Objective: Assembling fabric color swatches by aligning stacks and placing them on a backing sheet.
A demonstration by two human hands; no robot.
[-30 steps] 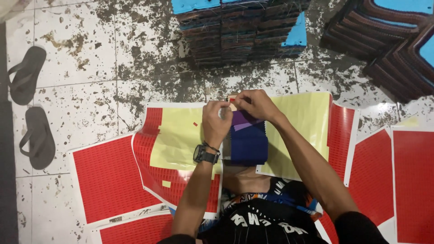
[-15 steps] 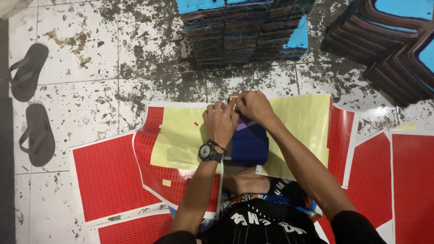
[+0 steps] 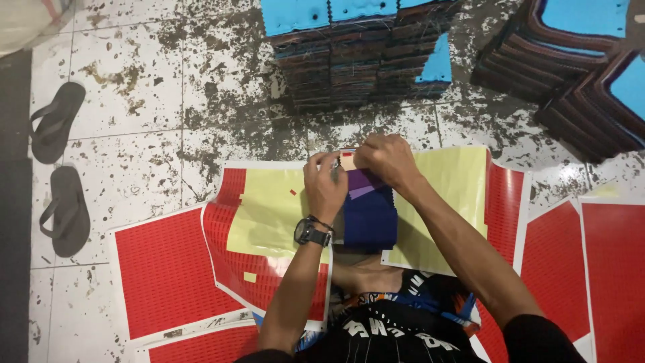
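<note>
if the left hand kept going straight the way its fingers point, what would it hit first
The left hand points up-frame, away from the body. Past the small piece it pinches lies bare speckled floor, then probably the stack of blue-topped dark pieces, though depth is hard to judge.

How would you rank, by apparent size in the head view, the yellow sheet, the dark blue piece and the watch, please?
1. Yellow sheet, largest.
2. Dark blue piece.
3. Watch, smallest.

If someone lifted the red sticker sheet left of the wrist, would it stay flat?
Probably not: the red sticker sheet looks thin, and a neighbouring sheet already curls at its edge. Likely light and floppy, sliding easily on the tiled floor.
</note>
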